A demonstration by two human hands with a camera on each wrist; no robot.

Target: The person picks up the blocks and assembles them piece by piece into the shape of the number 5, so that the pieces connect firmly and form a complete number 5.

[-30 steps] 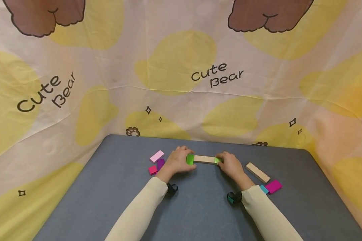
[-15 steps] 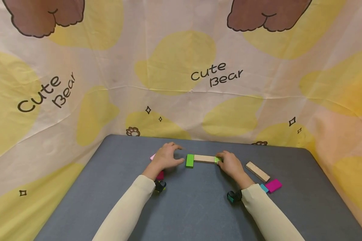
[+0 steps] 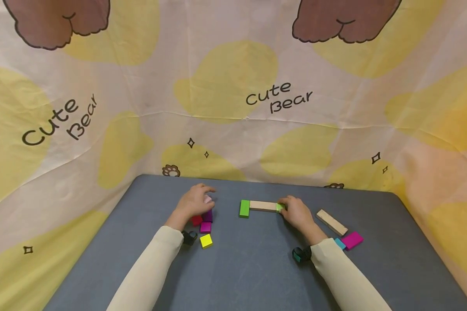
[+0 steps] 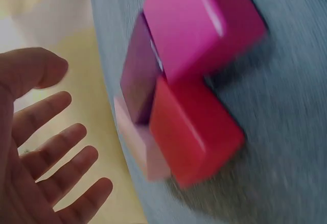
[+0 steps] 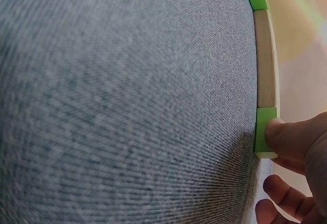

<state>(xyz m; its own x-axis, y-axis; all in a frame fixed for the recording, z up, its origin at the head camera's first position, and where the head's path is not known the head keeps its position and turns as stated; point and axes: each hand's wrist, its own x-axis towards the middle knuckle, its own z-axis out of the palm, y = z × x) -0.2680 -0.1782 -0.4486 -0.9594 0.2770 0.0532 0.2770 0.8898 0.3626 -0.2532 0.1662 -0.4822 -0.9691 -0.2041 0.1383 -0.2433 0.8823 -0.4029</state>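
My left hand hovers over the cluster of blocks at the left, its fingers spread and nothing in its grasp. Below it lie a light pink block, a purple block, a red block and a magenta block, packed close together in the left wrist view. With thumb and fingers, my right hand pinches a light green block at the right end of a plain wooden bar. Another green block stands against the bar's left end.
A yellow block lies in front of the left cluster. Right of my right hand are a second wooden bar, a blue block and a magenta block. A printed cloth hangs behind the grey table.
My left hand has let go of the left green block and moved left over the pink and purple blocks. My right hand has stayed in place on its green block.
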